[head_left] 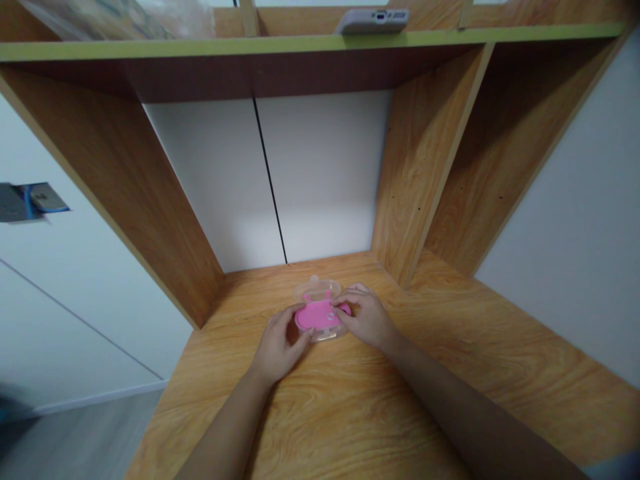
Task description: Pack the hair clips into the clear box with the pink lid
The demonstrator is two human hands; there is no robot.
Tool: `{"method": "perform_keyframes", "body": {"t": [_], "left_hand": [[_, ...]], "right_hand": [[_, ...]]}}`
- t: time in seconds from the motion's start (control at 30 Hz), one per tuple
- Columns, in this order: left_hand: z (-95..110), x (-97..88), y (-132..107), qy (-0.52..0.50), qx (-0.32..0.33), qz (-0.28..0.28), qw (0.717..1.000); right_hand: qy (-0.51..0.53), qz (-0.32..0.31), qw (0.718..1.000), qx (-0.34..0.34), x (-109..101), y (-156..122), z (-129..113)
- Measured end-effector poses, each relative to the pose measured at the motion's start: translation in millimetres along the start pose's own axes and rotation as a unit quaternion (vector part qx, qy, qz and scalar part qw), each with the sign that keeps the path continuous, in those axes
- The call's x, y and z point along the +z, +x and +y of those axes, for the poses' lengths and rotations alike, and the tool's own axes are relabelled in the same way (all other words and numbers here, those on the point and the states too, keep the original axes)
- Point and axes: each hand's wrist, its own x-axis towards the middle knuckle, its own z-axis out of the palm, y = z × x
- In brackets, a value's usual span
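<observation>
A flat pink oval piece [315,316] lies in a small clear plastic case [327,334] on the wooden desk. The case's transparent lid [316,288] is open and tipped toward the back. My left hand [280,343] grips the left end, thumb on the near edge and fingers at the far edge. At the right end, my right hand [367,316] has its thumb and forefinger pinched together at the pink surface, close to a small whitish ring-shaped mark [331,316]. Whatever lies between those fingertips is too small to make out.
Upright wooden panels [425,160] flank the desk [340,413], with a white back wall [320,180] behind. A green-edged shelf [300,45] crosses above, carrying a phone-like object [373,21] and a clear plastic bag [150,19]. The desk's left edge drops to a grey floor [95,433].
</observation>
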Motion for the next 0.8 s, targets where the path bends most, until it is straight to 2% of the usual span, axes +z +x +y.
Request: {"method": "perform_keyframes", "body": {"t": [0.53,0.8], "left_hand": [[3.9,-2.0,1.1,0.006,0.000,-0.005,1.000],[1.8,-1.2,0.2,0.006,0.001,-0.006,1.000]], "right_hand": [[-0.012,-0.006,1.000,-0.009,-1.2,1.3,-0.4],[0.001,0.011,1.000,-0.008,-3.9,0.5,-4.6]]}}
